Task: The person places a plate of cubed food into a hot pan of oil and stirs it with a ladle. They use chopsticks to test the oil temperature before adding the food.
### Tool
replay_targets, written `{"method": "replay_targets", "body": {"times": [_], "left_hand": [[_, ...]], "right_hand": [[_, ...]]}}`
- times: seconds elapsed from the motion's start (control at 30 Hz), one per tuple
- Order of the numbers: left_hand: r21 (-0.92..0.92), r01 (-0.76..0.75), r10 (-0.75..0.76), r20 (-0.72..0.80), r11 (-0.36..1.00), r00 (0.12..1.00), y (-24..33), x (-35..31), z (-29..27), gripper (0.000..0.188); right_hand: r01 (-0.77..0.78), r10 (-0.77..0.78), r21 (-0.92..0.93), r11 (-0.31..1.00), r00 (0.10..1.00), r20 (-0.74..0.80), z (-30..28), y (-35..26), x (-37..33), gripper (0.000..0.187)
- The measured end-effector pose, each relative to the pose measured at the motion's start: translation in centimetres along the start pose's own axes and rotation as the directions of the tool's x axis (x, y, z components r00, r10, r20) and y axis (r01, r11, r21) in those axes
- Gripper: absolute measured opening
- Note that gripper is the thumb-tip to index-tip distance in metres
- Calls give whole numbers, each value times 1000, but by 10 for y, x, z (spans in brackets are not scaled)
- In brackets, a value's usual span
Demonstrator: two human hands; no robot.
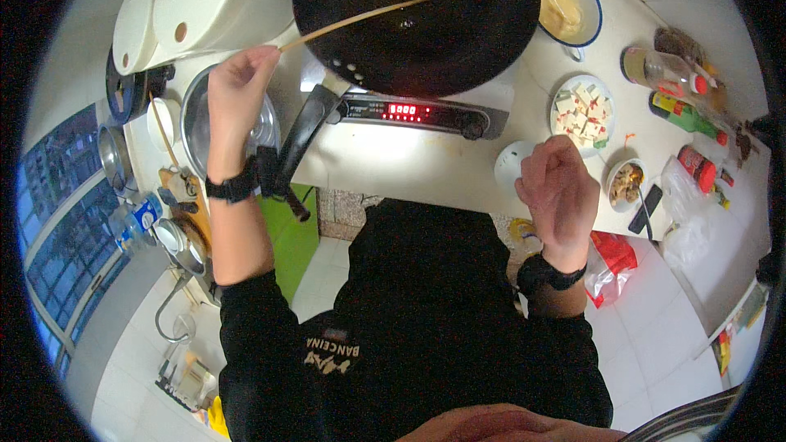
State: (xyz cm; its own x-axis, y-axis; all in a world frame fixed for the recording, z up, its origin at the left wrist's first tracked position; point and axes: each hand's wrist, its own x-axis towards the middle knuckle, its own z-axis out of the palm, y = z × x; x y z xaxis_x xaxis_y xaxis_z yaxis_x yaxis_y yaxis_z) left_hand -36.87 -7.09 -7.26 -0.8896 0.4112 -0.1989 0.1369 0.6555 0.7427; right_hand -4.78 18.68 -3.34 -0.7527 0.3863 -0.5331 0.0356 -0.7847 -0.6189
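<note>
My left hand (239,86) is closed around the end of a long wooden chopstick (360,21), which reaches over a large black wok (475,49). Whether it is one stick or two pressed together is hard to see. The wok sits on an induction cooker (417,118) with a lit red display, its black handle (306,135) pointing toward me beside my left wrist. My right hand (561,188) is curled closed above the counter's front edge, overlapping a small white dish (509,165). Its fingers hide whatever may be inside.
At right, a plate holds white cubes (585,110) with red and green bits, near a bowl of yellowish liquid (561,12), a small bowl of brown pieces (627,182) and bottles (688,116). Left are a glass lid (195,127) and white containers (205,0).
</note>
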Motion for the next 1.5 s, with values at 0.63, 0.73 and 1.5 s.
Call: {"method": "replay_targets", "body": {"times": [0.63, 0.73, 1.5], "left_hand": [[-91, 42, -36, 64, 995, 997, -2, -4, -1, 20], [-89, 50, -45, 58, 995, 997, -3, -4, -1, 20], [-75, 11, -7, 47, 997, 999, 1, -4, 2, 20]], "right_hand": [[-37, 31, 122, 992, 998, 52, -2, 19, 24, 35], [-30, 19, 136, 990, 997, 81, -3, 18, 24, 34], [29, -56, 203, 979, 990, 129, -6, 18, 22, 34]]}}
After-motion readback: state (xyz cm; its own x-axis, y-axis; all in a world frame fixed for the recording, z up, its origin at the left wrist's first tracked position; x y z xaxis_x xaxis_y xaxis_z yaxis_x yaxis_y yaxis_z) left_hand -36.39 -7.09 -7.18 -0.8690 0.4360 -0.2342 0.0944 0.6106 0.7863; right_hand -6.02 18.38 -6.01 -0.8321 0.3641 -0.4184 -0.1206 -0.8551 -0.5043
